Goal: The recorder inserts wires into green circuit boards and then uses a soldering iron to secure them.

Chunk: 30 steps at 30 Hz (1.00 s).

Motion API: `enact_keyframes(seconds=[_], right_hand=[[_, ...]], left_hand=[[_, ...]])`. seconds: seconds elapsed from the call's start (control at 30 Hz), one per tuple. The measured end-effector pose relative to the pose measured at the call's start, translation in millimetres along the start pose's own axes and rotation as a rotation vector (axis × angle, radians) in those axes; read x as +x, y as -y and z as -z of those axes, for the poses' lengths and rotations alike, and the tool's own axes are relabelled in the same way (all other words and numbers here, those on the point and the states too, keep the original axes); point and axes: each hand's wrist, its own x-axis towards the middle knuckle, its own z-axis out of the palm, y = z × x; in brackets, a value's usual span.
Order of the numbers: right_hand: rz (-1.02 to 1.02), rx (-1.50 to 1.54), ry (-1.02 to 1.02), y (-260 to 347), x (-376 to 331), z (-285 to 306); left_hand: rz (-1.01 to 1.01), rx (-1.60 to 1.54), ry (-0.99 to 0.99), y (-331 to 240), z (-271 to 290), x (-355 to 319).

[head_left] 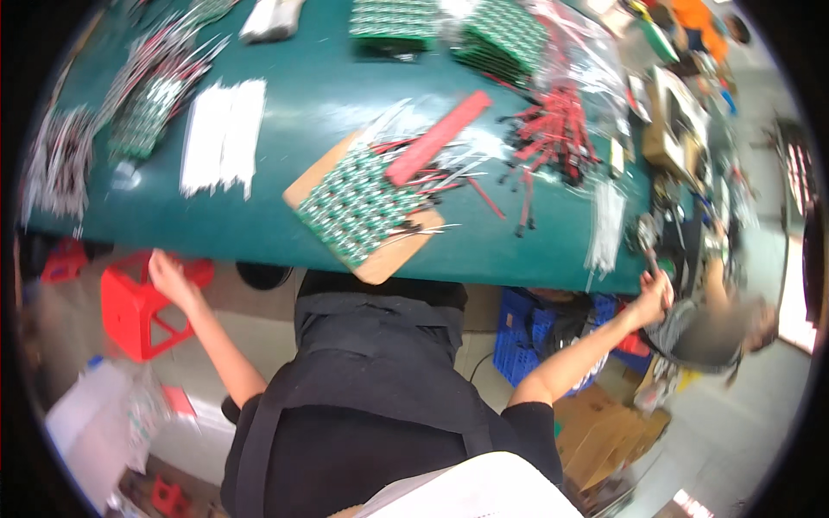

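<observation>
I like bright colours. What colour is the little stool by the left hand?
Red: the plastic stool shows best in the head view.

It was an electronics assembly workshop: a green bench (285, 112) held circuit boards (358, 207), red wires (553, 129) and white strips (223, 136), with crates (527, 332) beneath.

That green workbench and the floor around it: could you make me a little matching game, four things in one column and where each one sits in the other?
Things:
1. wooden board
2. red plastic stool
3. blue crate
4. white strips

Places:
A. on the floor under the table's right part
B. on the tabletop, left of the board
C. at the table's near edge, carrying green circuit boards
D. on the floor by the left hand

Pairs: 1-C, 2-D, 3-A, 4-B
</observation>
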Motion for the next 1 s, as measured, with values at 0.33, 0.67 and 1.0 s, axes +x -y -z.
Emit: enact_keyframes(seconds=[0.33,0.67,1.0], right_hand=[[0.249,0.704,0.413,101.0,-106.5,-8.9],[0.013,0.814,1.085,120.8,-271.0,-72.2],[-0.105,0.677,1.410,121.0,-299.4,-77.6]], left_hand=[[-0.299,0.091,0.471,-140.2,-34.8,-136.9],[-0.445,0.046,1.094,-158.8,-64.6,-214.8],[-0.517,0.110,1.045,-150.7,-68.5,-227.9]])
